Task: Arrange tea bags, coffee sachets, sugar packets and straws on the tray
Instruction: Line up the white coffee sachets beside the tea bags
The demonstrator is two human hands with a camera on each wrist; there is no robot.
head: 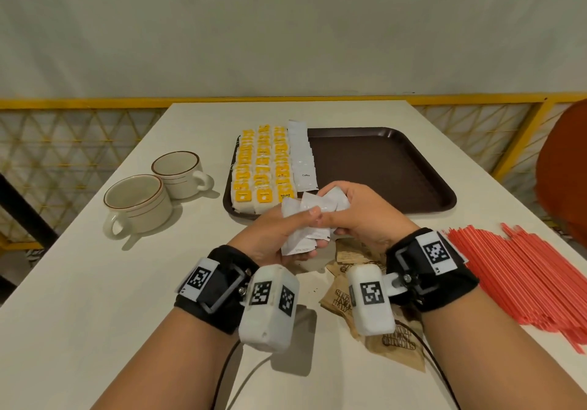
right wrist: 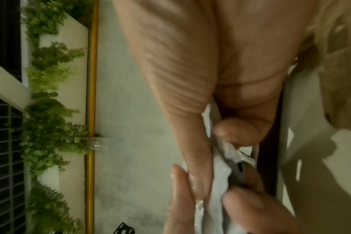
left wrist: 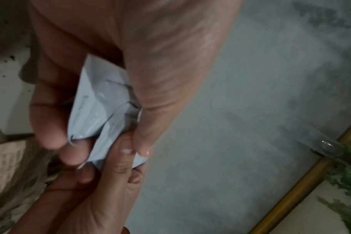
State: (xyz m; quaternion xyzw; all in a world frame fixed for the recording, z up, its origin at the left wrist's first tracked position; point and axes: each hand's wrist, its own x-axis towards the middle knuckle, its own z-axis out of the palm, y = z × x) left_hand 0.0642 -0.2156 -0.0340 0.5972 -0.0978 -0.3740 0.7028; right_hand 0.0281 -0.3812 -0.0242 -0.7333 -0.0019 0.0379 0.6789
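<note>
A pale table (head: 95, 282) stood against a grey wall with a yellow mesh railing (head: 63, 155) behind it. Above its near middle, the left hand (head: 273, 235) and the right hand (head: 362, 216) both gripped a bunch of white coffee sachets (head: 305, 219), thumbs pinched on top and fingers curled beneath; how many sachets there were could not be told, as the hands covered most of them. In the blurred left wrist view the same white packets showed between the thumb and the fingers (left wrist: 50, 126). Brown paper sugar packets (head: 336, 298) lay on the table under the wrists, partly hidden by the wrist cameras. Beyond the hands sat a dark brown plastic tray (head: 397, 168), its left part holding rows of yellow-tagged tea bags (head: 260, 168) and a column of white sachets (head: 301, 158). Thin red straws (head: 514, 276) lay at the right, cut off by the edge. Two cream ceramic cups (head: 155, 187) stood left of the tray.
</note>
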